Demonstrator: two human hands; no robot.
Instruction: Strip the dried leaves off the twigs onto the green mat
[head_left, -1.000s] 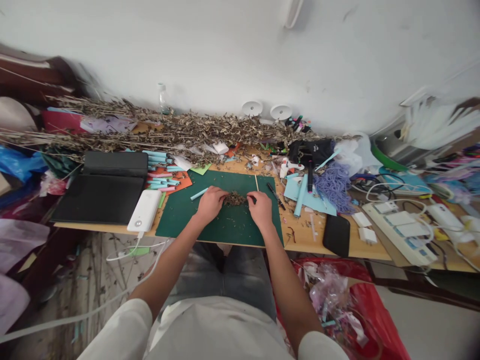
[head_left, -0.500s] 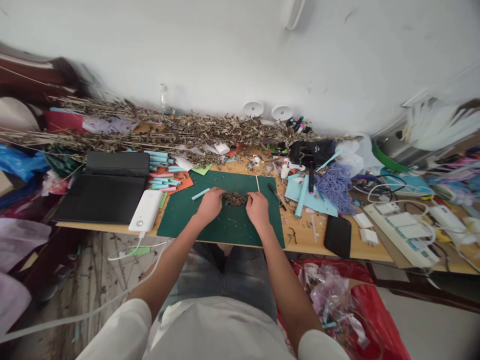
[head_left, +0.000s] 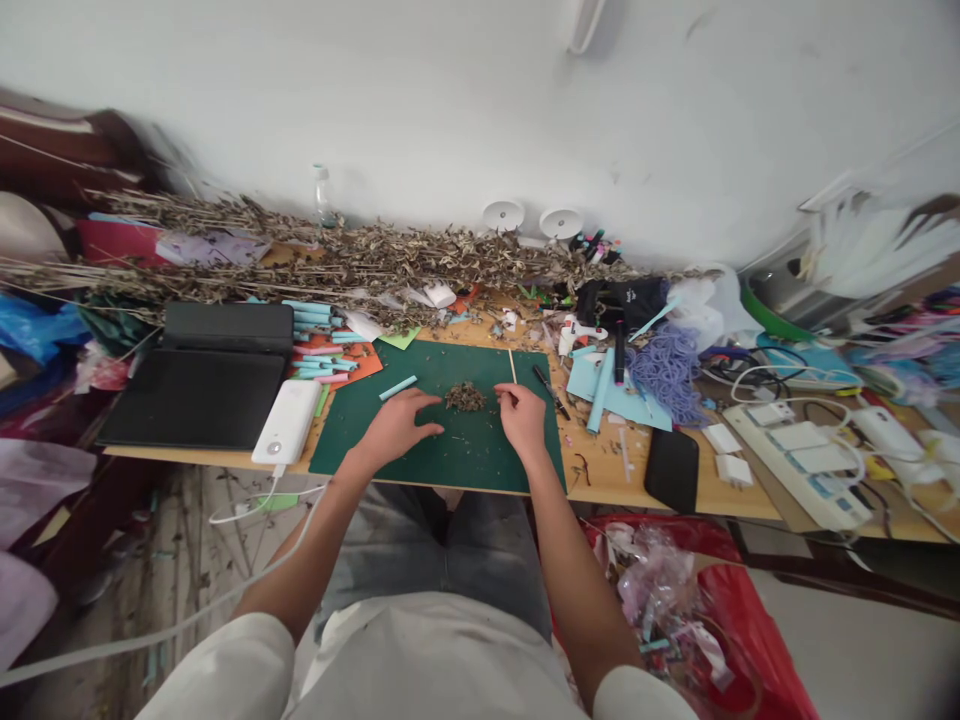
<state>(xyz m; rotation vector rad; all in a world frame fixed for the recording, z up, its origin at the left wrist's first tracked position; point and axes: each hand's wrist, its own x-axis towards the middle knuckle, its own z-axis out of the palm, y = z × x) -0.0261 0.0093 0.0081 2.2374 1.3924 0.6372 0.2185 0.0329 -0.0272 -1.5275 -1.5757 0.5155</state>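
Observation:
On the green cutting mat [head_left: 420, 455] lies a small heap of crumbled dried leaves [head_left: 465, 397]. My left hand [head_left: 397, 428] is open to the left of the heap, thumb and fingers apart, touching none of it. To the right of the heap, my right hand [head_left: 523, 415] has its fingers curled and the tips pressed together; whatever may be between them is too small to see. A rolled light-blue paper tube [head_left: 397, 388] rests beyond my left hand. Just past my right fingertips is a thin pale stick [head_left: 512, 366].
Dried leafy stalks [head_left: 420, 255] run along the wall. A black tablet case [head_left: 202, 395] and white power bank [head_left: 286, 422] are left. On the right are a pen [head_left: 551, 390], glue gun [head_left: 579, 334], purple yarn [head_left: 667, 375], phone [head_left: 673, 470] and power strip [head_left: 799, 465].
My left hand has drawn back left from the heap and spread its fingers. My right hand has shifted slightly away to the right. The leaf heap looks more gathered and rounder.

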